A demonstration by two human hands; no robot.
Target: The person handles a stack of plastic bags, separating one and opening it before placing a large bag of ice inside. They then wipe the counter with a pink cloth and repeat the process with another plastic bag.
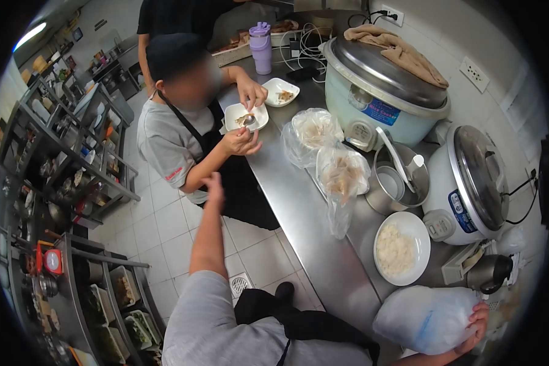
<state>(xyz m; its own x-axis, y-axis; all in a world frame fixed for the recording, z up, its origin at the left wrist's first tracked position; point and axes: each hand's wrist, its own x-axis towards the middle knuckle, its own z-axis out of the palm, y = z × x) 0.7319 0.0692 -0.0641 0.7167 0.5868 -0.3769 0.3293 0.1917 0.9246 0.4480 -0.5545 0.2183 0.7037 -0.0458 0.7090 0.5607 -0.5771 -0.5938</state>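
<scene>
My left hand is stretched out over the floor beside a co-worker's forearm, slightly blurred. Its fingers look apart and hold nothing; whether it touches the co-worker cannot be told. At the lower right, my right hand grips the side of a full, cloudy plastic bag with a pale blue mark. The bag's contents are hard to make out. Just beyond it, a white bowl of cooked rice rests on the steel counter.
A co-worker holds a white bowl and a spoon. Two rice cookers, a metal pot, tied plastic bags and a purple tumbler stand on the counter. Shelves line the left.
</scene>
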